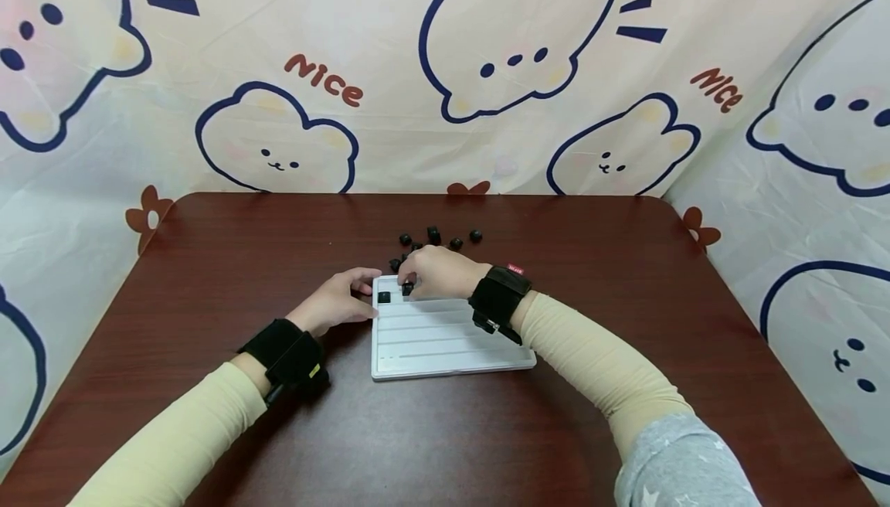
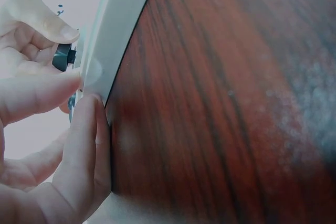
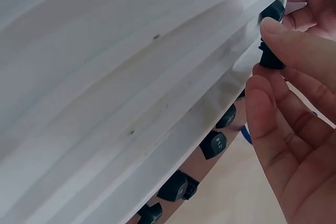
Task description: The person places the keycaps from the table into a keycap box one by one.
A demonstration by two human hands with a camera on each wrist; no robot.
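Observation:
In the head view, a white ridged keycap tray (image 1: 424,341) lies on the table. My left hand (image 1: 337,302) is at its left side, with straight fingertips touching the edge. A black keycap (image 1: 384,297) sits in the tray near its far left corner. Just right of it, my right hand (image 1: 439,271) pinches another black keycap (image 3: 270,57) between thumb and fingers, close over the tray. The stem on this keycap's underside shows in the left wrist view, facing the tray.
Several loose black keycaps (image 1: 434,235) lie on the brown table (image 1: 278,236) beyond the tray, some partly behind my right hand. A printed cloth (image 1: 389,144) hangs behind the table's far edge and along both sides.

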